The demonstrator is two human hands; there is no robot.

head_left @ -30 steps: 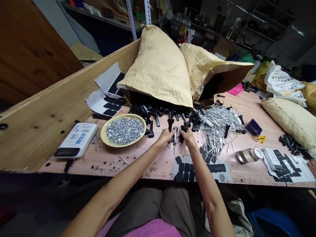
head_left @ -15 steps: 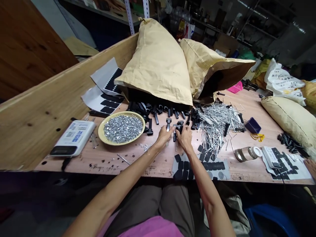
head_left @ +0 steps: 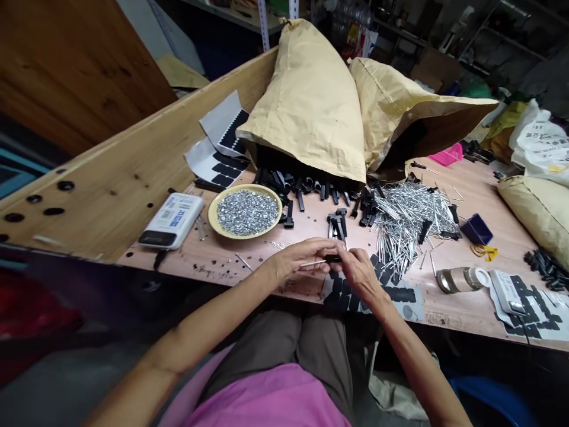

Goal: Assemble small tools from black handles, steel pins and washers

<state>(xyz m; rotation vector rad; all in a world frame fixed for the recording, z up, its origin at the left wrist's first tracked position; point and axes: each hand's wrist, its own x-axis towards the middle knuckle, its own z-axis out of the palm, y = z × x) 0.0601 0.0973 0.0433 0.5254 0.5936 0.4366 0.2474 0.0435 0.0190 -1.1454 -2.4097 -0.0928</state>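
Note:
Above the table's front edge, my left hand (head_left: 311, 254) is closed around a black plastic part (head_left: 332, 258) with a thin metal rod (head_left: 312, 263) sticking out to the left. My right hand (head_left: 359, 274) pinches the right end of the same part, and its fingertips meet those of the left. Just behind both hands lies a small group of black T-shaped plastic pieces (head_left: 338, 223). A yellow dish (head_left: 214, 228) full of small metal nuts or washers stands to the left. To the right spreads a heap of long metal pins (head_left: 411, 216).
Two large paper sacks (head_left: 317, 112) lie behind, with black parts spilling out. A white electronic device (head_left: 174, 218) sits left, near a wooden board (head_left: 111, 178). A sheet of black stickers (head_left: 413, 308), a glass jar (head_left: 457, 280) and a blue box (head_left: 476, 230) are on the right.
My hands have come back from the black pieces toward the table's front edge and now hold one part with its rod between them. The view has shifted left.

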